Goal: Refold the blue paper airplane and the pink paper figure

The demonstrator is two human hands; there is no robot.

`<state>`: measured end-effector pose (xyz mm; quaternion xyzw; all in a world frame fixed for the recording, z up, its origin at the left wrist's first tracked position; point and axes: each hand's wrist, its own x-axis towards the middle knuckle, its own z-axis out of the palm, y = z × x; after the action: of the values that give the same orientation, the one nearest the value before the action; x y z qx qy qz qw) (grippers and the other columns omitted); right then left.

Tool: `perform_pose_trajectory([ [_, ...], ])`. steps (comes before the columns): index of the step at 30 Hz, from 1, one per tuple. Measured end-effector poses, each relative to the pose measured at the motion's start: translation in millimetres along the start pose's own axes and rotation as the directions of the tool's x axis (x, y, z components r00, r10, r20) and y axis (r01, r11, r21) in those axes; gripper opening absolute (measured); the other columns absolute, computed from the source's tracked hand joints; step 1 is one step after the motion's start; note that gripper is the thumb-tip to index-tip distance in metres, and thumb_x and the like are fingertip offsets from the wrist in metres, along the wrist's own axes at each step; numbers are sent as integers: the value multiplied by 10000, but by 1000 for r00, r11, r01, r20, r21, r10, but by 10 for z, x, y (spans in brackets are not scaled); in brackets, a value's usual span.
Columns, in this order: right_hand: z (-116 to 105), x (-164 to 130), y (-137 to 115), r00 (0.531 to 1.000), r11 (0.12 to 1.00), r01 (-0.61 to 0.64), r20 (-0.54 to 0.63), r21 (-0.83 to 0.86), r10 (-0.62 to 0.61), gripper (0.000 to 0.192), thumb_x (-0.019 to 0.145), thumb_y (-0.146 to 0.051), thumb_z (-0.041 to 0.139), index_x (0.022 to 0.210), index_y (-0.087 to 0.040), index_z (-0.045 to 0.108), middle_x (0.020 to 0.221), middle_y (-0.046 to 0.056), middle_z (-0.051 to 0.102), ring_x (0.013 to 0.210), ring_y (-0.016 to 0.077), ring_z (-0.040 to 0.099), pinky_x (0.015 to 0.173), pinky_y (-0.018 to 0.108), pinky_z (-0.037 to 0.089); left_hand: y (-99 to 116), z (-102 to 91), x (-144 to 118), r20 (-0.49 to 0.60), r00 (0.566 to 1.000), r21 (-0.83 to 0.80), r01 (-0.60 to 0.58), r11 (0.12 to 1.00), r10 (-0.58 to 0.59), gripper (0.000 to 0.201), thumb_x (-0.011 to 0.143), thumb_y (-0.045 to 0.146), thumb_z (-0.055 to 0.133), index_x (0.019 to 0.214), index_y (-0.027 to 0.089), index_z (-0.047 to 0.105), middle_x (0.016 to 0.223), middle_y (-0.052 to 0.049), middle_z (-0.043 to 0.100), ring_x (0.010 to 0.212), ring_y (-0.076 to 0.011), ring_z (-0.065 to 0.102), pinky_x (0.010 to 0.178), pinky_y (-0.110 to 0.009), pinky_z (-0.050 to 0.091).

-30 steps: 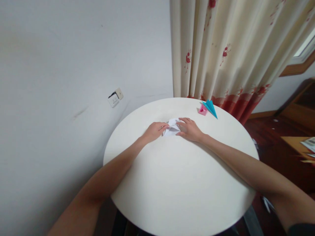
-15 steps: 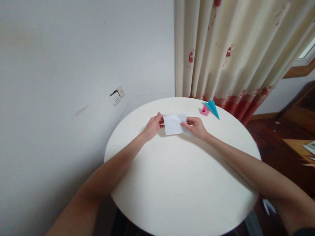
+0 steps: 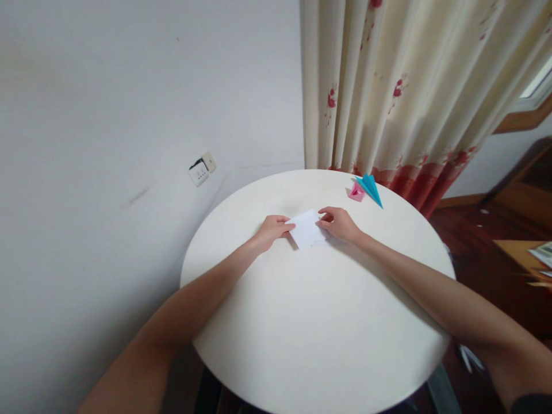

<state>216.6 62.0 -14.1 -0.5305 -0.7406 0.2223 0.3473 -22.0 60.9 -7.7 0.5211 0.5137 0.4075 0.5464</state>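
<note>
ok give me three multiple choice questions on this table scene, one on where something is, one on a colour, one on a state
1. Where do the small folded paper pieces lie?
A. at the far right of the table, near the curtain
B. at the near edge of the table
C. under the white paper

2. What colours are those two folded pieces?
A. green and yellow
B. pink and blue
C. black and orange

3. How is the white paper held?
A. by the left hand alone
B. it lies untouched
C. by both hands, one at each side

Answers:
1 A, the folded pieces sit on the table by the curtain.
2 B, one pink, one blue.
3 C, left hand and right hand pinch the white paper.
</note>
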Motion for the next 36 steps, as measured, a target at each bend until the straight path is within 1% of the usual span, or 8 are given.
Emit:
perform_pose_trajectory([
  [5,142,-152,-134,997,897,79,43,-436,-67,307,983,-268,446,1175,-135,645,1247,180,643,1145,274,591,975,352,434,-87,63,29,-64,998,16,6,1000,-5,179,691,114,805,805,115,667,802,-61,731,741,-175,705,826,-374,602],
  [16,140,-79,-79,987,935,106,-81,-340,-141,415,1001,-230,335,1304,-138,604,1364,143,587,1250,248,517,1071,365,384,-14,-27,92,-131,991,-106,-11,994,-3,137,789,118,714,766,143,581,815,-88,698,784,-173,713,824,-314,587],
  [21,184,-117,-71,975,909,222,102,-353,-198,448,1015,-263,331,1389,-129,539,1456,145,525,1347,226,462,1129,355,342,12,-113,42,-26,995,359,-78,930,94,205,762,209,740,873,168,572,592,14,627,465,-118,579,528,-235,481],
  [25,286,-211,-99,968,864,217,215,-455,-130,506,1032,-390,325,1436,-121,469,1530,183,426,1429,287,364,1150,471,301,56,-207,-11,71,986,776,-149,613,151,217,785,373,734,814,180,640,682,-53,686,607,-203,649,625,-306,508],
  [28,320,-240,-101,971,846,184,228,-500,-76,552,1028,-417,325,1478,-109,406,1576,197,341,1469,326,283,1156,552,256,80,-229,-7,77,923,913,-217,346,377,243,871,357,634,1023,174,686,964,-117,727,916,-269,685,846,-374,516],
  [30,301,-231,-92,956,843,224,277,-489,-94,571,1023,-404,332,1504,-99,367,1594,195,303,1484,320,249,1167,558,230,75,-209,8,246,848,882,-397,255,469,294,941,264,507,1180,174,653,1182,-120,688,1113,-244,638,1000,-364,460],
  [33,231,-194,-58,898,839,353,402,-414,-179,597,1019,-402,333,1541,-114,312,1619,161,251,1501,292,210,1188,544,194,21,-148,17,571,729,713,-668,213,377,398,993,240,398,1348,170,564,1460,-100,528,1384,-201,445,1171,-346,294],
  [36,170,-167,-8,862,825,415,456,-382,-223,592,1022,-393,317,1553,-130,297,1623,146,240,1502,279,210,1194,539,190,-62,-81,-15,700,688,648,-725,233,194,516,1027,319,354,1524,178,339,1622,-100,270,1512,-195,205,1224,-389,150],
])
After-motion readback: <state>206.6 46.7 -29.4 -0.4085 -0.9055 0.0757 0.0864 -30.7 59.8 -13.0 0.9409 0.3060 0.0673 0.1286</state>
